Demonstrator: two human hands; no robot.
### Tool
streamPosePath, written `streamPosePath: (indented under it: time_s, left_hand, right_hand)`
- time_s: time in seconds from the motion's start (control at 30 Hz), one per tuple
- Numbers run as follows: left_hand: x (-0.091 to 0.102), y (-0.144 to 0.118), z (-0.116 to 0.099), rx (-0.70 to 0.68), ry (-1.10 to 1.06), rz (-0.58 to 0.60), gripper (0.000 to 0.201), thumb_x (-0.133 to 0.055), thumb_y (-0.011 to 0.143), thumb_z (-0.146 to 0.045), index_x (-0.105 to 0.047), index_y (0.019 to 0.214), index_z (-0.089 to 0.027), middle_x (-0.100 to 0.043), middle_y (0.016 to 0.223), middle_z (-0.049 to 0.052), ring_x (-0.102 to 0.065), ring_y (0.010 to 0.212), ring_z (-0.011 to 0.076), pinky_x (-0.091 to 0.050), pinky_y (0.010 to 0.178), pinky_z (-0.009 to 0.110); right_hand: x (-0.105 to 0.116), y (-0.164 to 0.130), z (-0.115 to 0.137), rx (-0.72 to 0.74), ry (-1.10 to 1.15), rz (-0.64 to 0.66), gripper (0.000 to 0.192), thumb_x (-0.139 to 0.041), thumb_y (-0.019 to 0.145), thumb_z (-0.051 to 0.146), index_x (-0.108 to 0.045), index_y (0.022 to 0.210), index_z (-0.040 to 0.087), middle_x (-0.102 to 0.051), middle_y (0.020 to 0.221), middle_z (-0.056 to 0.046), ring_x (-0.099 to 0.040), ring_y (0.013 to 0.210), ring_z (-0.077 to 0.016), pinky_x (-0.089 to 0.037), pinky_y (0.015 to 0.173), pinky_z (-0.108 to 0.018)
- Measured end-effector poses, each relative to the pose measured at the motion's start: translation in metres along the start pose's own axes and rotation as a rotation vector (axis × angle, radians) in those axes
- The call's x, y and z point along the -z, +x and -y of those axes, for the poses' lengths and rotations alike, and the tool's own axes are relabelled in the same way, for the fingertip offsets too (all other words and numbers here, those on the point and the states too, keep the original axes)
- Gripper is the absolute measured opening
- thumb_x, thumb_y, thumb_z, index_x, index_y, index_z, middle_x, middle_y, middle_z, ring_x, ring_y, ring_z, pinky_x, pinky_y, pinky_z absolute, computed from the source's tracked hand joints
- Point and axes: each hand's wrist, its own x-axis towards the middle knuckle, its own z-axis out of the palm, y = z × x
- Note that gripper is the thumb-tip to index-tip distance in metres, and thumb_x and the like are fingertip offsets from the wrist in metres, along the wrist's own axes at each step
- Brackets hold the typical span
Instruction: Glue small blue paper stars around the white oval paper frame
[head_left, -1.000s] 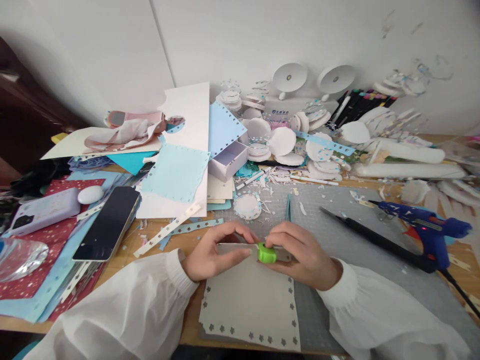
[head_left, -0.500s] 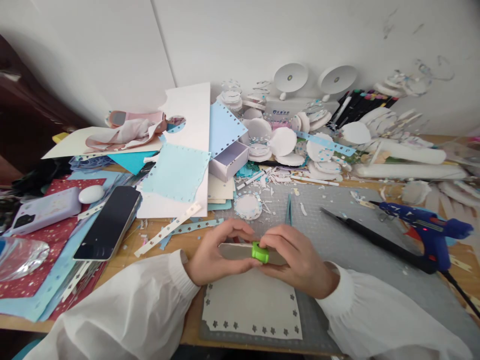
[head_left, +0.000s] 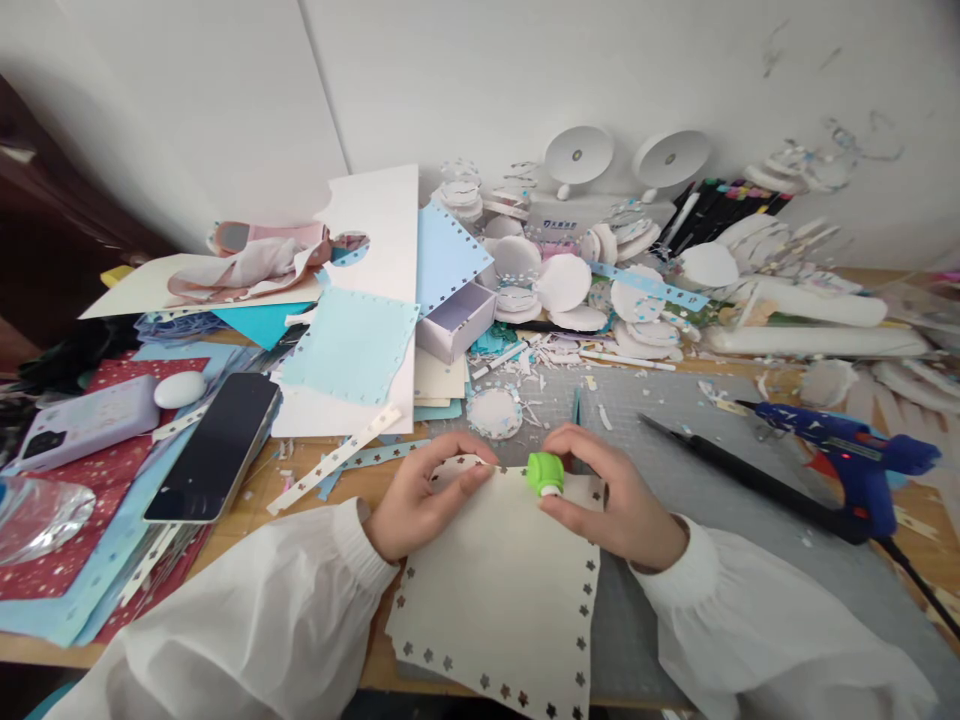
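Clutter is crowding the worktop (head_left: 322, 480) on every side of the cream paper sheet (head_left: 499, 590), which is lying flat at the near edge on a grey cutting mat (head_left: 675, 470). Left of the sheet a black phone (head_left: 217, 445) is lying face up, and beyond that a lilac phone (head_left: 86, 420) is resting on red starred paper. Behind the sheet a pale blue square (head_left: 352, 345) with punched edges is sitting on white card, with a small open box (head_left: 454, 320) beside it and white paper circles (head_left: 566, 285) piling up towards the wall. Right of the sheet a long black tool (head_left: 742, 480) is lying across the mat, and a blue glue gun (head_left: 847, 450) is resting past it. Nothing is covering the sheet except the hands.

The left hand (head_left: 424, 500) is pinching the sheet's far left corner, thumb on top and fingers curling under. The right hand (head_left: 615, 500) is closing around a small green punch (head_left: 545, 473) seated on the sheet's far edge, thumb and forefinger gripping it. Both white sleeves are reaching in from the near side.
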Motion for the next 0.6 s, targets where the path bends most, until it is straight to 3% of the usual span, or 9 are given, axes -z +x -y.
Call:
streamPosePath:
  time_s: [0.2, 0.33, 0.6]
  left_hand:
    - [-0.0001, -0.0001, -0.0011, 0.005, -0.020, -0.007, 0.016, -0.056, 0.087, -0.028, -0.063, 0.086, -0.014, -0.066, 0.086, 0.007, -0.060, 0.082, 0.0176, -0.047, 0.077, 0.027]
    - [0.0008, -0.0012, 0.0000, 0.006, -0.047, 0.012, 0.015, -0.056, 0.087, -0.027, -0.063, 0.085, -0.014, -0.066, 0.084, 0.007, -0.060, 0.080, 0.0171, -0.047, 0.076, 0.026]
    - [0.0021, -0.0014, -0.0033, 0.053, -0.111, 0.158, 0.014, -0.057, 0.086, -0.025, -0.064, 0.085, -0.013, -0.067, 0.085, 0.008, -0.061, 0.079, 0.0166, -0.047, 0.074, 0.025]
  right_hand:
    - [0.0018, -0.0010, -0.0004, -0.171, 0.111, 0.079, 0.024, -0.064, 0.072, 0.031, -0.049, 0.087, 0.020, -0.053, 0.077, 0.000, -0.051, 0.068, -0.0138, -0.043, 0.062, -0.025]
    - [0.0051, 0.0005, -0.0003, -0.233, 0.143, 0.186, 0.023, -0.063, 0.072, 0.031, -0.045, 0.080, 0.020, -0.046, 0.071, 0.002, -0.047, 0.065, -0.0123, -0.041, 0.060, -0.024]
    - [0.0088, -0.0015, -0.0027, -0.232, 0.186, 0.459, 0.032, -0.056, 0.077, 0.045, -0.036, 0.073, 0.020, -0.032, 0.063, 0.006, -0.029, 0.054, -0.0080, -0.026, 0.046, -0.020]
